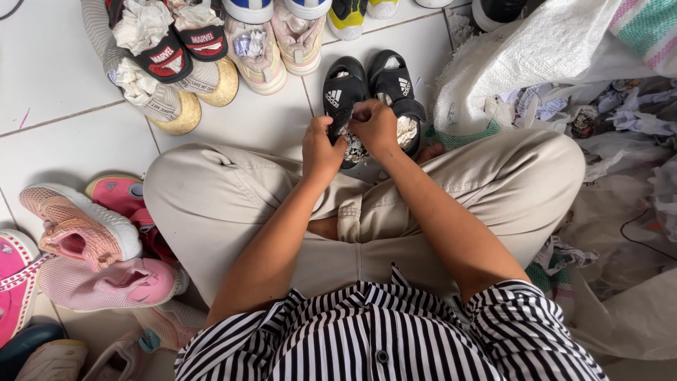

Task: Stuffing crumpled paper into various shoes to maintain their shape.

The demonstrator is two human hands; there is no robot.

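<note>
Two black sandals (367, 92), both hands.

Beyond the hands and to their right lies a large white woven plastic sack (536, 56), slumped and creased, its open side spilling crumpled paper. A second woven sack with pink, teal and white stripes (645, 28) sits farther right, at the upper corner. Small white logo labels (333, 97) mark the straps of the black sandals directly beyond the grip; further white-lettered strap labels (163, 55) lie well to the upper left.
</note>
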